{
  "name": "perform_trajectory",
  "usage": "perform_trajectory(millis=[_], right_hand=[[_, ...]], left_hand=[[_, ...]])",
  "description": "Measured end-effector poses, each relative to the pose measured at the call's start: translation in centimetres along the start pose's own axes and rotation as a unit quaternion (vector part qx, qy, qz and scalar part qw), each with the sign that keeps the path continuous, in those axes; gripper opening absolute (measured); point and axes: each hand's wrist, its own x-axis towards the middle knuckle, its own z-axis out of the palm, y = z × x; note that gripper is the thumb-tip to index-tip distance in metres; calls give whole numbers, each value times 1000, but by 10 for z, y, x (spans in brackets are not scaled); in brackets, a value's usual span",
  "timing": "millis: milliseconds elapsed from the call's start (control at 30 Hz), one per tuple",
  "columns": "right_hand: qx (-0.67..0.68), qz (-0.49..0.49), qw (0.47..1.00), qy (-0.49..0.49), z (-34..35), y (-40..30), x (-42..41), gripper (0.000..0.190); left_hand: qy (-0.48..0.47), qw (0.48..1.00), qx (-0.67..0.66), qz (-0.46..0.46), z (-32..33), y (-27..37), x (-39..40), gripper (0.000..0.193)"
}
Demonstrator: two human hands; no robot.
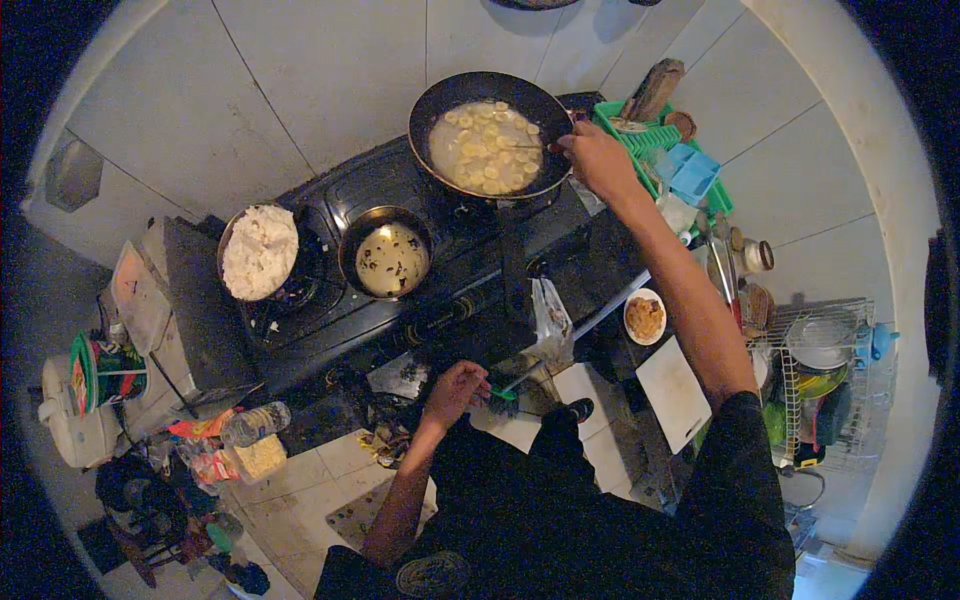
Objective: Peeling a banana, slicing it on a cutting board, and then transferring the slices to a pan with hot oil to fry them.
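At the wok's right rim, my right hand point(598, 161) grips a thin metal utensil point(525, 145) with a reddish-brown handle. The utensil's tip reaches into a black wok point(442, 176). Pale round slices point(484, 150) lie in bubbling, cloudy liquid there, probably frying oil. Its dark handle point(514, 255) points back towards me. My left hand point(455, 391) hangs low in front of my body, fingers curled; whether they hold anything is unclear. On the black gas stove point(465, 255) sit a small pan point(386, 251) of liquid with dark bits and a bowl heaped with white rice point(260, 251).
Right of the stove stand a green dish rack point(645, 139), a small dish of brown food point(645, 317) and a white cutting board point(673, 394). A wire rack point(825, 375) holds dishes. A plastic bag point(551, 315) hangs at the stove's front. Packets and a bottle point(255, 424) sit lower left.
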Motion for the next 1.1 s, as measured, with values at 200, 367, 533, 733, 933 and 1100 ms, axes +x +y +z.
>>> perform_trajectory(millis=[200, 367, 533, 733, 933, 1100], right_hand=[[44, -15, 999, -7, 6, 0, 2, 18], [21, -16, 1000, 17, 16, 7, 9, 18], [28, -2, 1000, 5, 17, -5, 18, 19], [49, -4, 999, -14, 4, -15, 17, 21], [4, -17, 996, -84, -7, -8, 8, 23], [63, -24, 997, -40, -8, -1, 6, 21]], left_hand=[[-13, 1000, -18, 8, -2, -5, 3, 22], [-11, 1000, -26, 11, -2, -8, 5, 22], [-13, 999, -33, 1, -3, -8, 5, 21], [4, 1000, -12, 5, -2, -13, 5, 20], [-13, 999, -29, 18, -1, -14, 8, 20], [-13, 999, -39, 9, -2, -12, 8, 21]])
